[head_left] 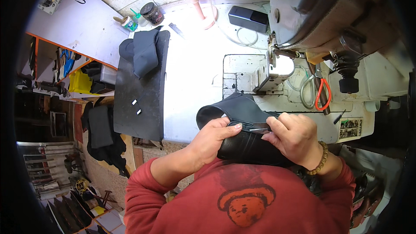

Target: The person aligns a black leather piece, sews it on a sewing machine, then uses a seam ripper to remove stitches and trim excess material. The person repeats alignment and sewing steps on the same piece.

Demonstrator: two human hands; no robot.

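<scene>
A black leather piece [243,107], curved like a tube or boot shaft and with stitched seams, lies across my lap at the table's front edge. My left hand [213,138] is closed on its folded edge, thumb on top. From the other side my right hand [296,138], with a beaded bracelet at the wrist, pinches a small pointed metal tool [259,129]. The tool's tip rests at the leather's edge close to my left thumb. Its handle is hidden in my fingers, so its exact kind cannot be made out.
A sewing machine [320,13] overhangs the table at right, beside red-handled scissors [323,94] and a tray of small parts [350,128]. At left, flat dark pieces [145,53] lie on a black board [138,91]. A pink lamp stand [197,6] and a dark box [248,18] stand behind.
</scene>
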